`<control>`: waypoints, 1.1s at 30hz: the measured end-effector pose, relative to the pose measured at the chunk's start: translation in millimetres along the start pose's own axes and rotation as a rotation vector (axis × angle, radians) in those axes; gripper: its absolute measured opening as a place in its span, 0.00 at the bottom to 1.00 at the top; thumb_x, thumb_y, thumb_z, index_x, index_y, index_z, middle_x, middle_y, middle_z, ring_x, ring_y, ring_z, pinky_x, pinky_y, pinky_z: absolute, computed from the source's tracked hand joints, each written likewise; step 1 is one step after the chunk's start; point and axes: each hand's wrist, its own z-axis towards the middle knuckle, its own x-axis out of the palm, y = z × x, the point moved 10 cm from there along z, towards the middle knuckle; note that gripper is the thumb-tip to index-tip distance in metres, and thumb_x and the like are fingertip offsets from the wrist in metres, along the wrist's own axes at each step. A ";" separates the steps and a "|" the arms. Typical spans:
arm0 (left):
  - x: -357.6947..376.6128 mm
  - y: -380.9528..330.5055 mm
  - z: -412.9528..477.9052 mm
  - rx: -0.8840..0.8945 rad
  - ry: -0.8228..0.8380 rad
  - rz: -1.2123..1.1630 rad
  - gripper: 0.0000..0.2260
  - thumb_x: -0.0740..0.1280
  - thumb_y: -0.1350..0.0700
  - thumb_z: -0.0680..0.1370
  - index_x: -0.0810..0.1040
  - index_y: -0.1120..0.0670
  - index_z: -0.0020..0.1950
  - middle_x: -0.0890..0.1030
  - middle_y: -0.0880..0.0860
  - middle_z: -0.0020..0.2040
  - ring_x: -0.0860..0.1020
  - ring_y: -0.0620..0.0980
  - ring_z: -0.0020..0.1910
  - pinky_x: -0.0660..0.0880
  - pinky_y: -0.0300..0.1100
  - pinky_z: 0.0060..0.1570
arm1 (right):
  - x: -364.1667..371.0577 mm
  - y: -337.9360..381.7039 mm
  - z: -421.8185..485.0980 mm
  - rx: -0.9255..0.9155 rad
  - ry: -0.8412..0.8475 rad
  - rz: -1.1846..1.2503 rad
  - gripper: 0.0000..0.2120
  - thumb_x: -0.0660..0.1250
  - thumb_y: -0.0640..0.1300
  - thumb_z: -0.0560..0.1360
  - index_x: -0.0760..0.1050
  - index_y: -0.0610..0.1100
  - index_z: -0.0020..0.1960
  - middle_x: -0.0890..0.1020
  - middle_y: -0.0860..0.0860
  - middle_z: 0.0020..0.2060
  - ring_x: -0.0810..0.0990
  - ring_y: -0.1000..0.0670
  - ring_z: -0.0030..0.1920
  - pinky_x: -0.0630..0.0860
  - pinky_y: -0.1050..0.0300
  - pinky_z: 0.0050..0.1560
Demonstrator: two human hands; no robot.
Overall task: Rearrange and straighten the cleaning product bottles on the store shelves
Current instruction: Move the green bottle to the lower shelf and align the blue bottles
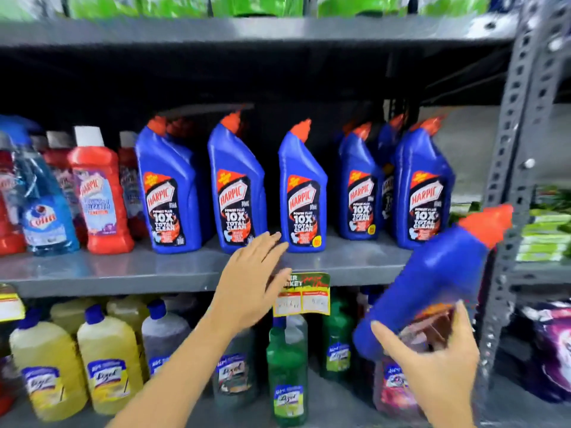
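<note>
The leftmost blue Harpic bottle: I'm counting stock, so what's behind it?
Behind the leftmost blue Harpic bottle a second orange cap and blue shoulder show, so at least one more stands there. Anything deeper is covered and in shadow.

Worn on the head, looking forward and a bit down at the grey middle shelf (123, 273) from close up, straight on. Only one view here.

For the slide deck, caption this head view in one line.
Right hand holds a tilted blue orange-capped bottle; open left hand reaches toward shelved blue bottles.
</note>
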 end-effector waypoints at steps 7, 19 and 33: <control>31.8 20.9 -1.3 -0.106 0.193 0.064 0.43 0.36 0.29 0.75 0.73 0.54 0.71 0.75 0.54 0.69 0.71 0.53 0.69 0.68 0.51 0.67 | 37.9 43.6 76.0 -0.137 0.016 -0.142 0.35 0.81 0.60 0.53 0.75 0.51 0.56 0.83 0.55 0.49 0.82 0.54 0.50 0.78 0.56 0.54; 36.9 23.2 -5.3 -0.143 0.201 0.054 0.40 0.37 0.28 0.75 0.70 0.51 0.73 0.71 0.52 0.72 0.68 0.50 0.72 0.63 0.49 0.70 | 88.5 7.5 113.1 0.045 0.162 -0.609 0.47 0.74 0.72 0.56 0.67 0.47 0.66 0.77 0.49 0.59 0.78 0.42 0.58 0.78 0.40 0.55; 40.5 26.6 -6.0 -0.150 0.187 0.085 0.40 0.36 0.28 0.75 0.67 0.48 0.74 0.69 0.49 0.74 0.65 0.48 0.73 0.59 0.47 0.71 | 105.0 -19.5 115.7 0.067 0.285 -0.773 0.59 0.79 0.61 0.62 0.48 0.40 0.78 0.68 0.41 0.71 0.75 0.37 0.64 0.75 0.40 0.59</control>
